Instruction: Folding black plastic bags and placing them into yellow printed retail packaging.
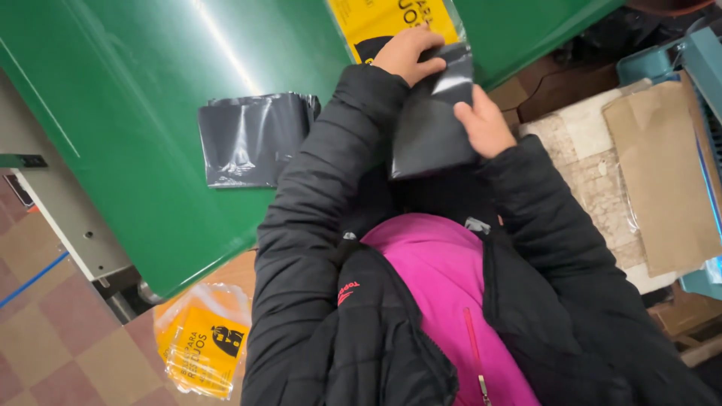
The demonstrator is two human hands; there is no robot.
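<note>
Both of my hands hold one black plastic bag (430, 124) upright in front of my chest. My left hand (407, 51) grips its top edge, fingers curled over the rim. Further down, my right hand (485, 122) pinches the bag's right side. A stack of the same black bags (252, 139) lies flat on the green table (135, 113), left of my left sleeve. Behind my left hand, a yellow printed bag (376, 22) rests at the table's far edge.
A second yellow printed bag (199, 338) lies on the tiled floor (45, 331) below the table's near corner. Brown cardboard sheets (658, 173) and a teal machine frame (696, 56) stand to the right.
</note>
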